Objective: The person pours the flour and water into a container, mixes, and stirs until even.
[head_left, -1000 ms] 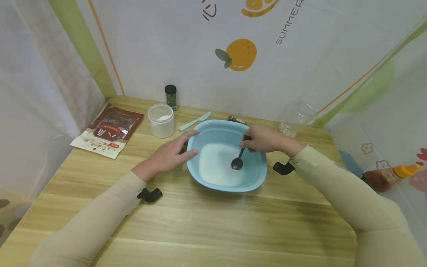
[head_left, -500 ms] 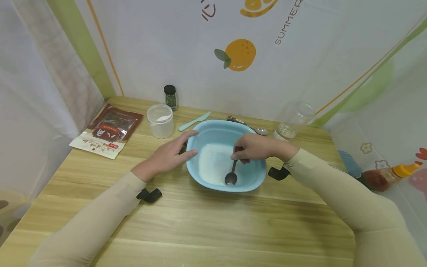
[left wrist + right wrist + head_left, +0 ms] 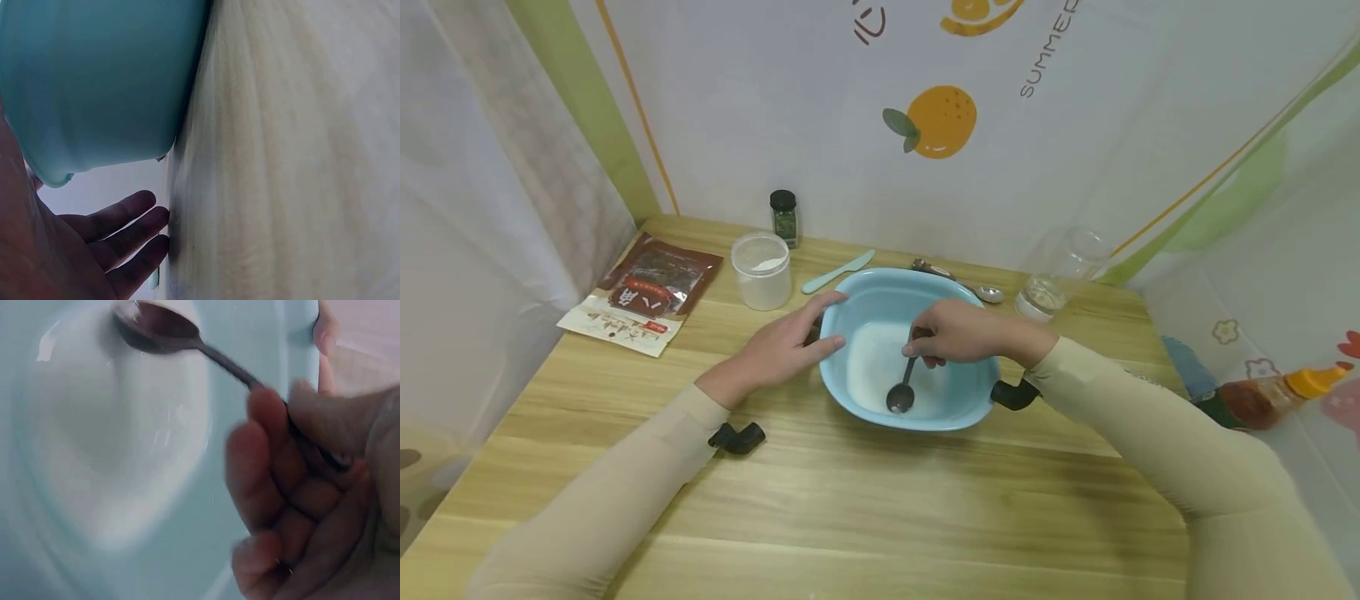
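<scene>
A light blue basin (image 3: 917,279) stands on the wooden table with a shallow pool of milky white liquid (image 3: 876,371) in it. My left hand (image 3: 782,346) rests at its left rim, thumb and index finger laid over the edge. In the left wrist view the other fingers (image 3: 128,234) stretch out loosely beside the basin wall. Inside the basin, my right hand (image 3: 958,332) pinches a dark spoon (image 3: 900,397) by its handle. The spoon's bowl (image 3: 156,328) is tilted down at the liquid and looks wet in the right wrist view.
Behind the basin lie a mint-green knife (image 3: 838,272) and a metal spoon (image 3: 988,294). A tub of white powder (image 3: 762,279), a green spice jar (image 3: 784,221) and a brown packet (image 3: 647,287) stand left. Right are a clear glass (image 3: 1052,283) and a yellow-capped bottle (image 3: 1262,400).
The right hand has moved the dark spoon leftward and toward the near side of the basin. The left hand stays at the rim. The metal spoon behind has come into sight.
</scene>
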Available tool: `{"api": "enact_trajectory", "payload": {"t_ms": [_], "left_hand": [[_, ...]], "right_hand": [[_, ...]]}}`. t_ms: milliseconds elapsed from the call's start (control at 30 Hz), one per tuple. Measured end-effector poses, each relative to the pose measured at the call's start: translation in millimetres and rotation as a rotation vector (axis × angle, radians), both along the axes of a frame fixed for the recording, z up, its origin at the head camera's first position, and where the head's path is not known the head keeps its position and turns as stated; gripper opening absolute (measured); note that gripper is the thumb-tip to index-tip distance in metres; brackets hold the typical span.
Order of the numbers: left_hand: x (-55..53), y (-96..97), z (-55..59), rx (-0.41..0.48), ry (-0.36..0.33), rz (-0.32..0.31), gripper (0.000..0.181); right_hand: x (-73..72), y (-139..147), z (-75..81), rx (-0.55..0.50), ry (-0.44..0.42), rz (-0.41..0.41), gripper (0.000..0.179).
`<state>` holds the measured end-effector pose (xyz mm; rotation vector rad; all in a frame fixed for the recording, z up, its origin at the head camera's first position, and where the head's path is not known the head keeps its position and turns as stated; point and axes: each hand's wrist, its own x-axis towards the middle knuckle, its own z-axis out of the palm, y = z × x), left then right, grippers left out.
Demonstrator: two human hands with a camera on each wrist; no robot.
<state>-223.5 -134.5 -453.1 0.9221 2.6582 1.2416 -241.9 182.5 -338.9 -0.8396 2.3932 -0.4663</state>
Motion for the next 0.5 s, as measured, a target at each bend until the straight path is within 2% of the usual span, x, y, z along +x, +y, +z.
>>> {"api": "enact_trajectory", "payload": {"t_ms": [100, 167, 267, 367, 433, 500], "left_hand": [[0.0, 0.2, -0.4, -0.001, 0.000, -0.004, 0.071], [0.4, 0.2, -0.2, -0.002, -0.004, -0.008, 0.071], [0.5, 0.1, 0.3, 0.001, -0.003, -0.008, 0.071], [0.6, -0.6, 1.3, 0.002, 0.004, -0.003, 0.071], [0.5, -0.8, 1.4, 0.000, 0.003, -0.001, 0.072], [0.5, -0.9, 1.3, -0.009, 0.002, 0.002, 0.072]], "right_hand": [[-1.8, 0, 0.6, 0.014, 0.092, -0.060, 0.030], [-3.6, 3, 1.8, 0.042, 0.120, -0.101, 0.030], [-4.8, 4, 2.5, 0.075, 0.061, -0.059, 0.030], [-4.8, -3, 1.4, 0.047, -0.010, 0.011, 0.032], [-5.1, -7, 1.3, 0.025, 0.010, 0.008, 0.033], [-5.9, -9, 2.6, 0.029, 0.074, -0.047, 0.032]]}}
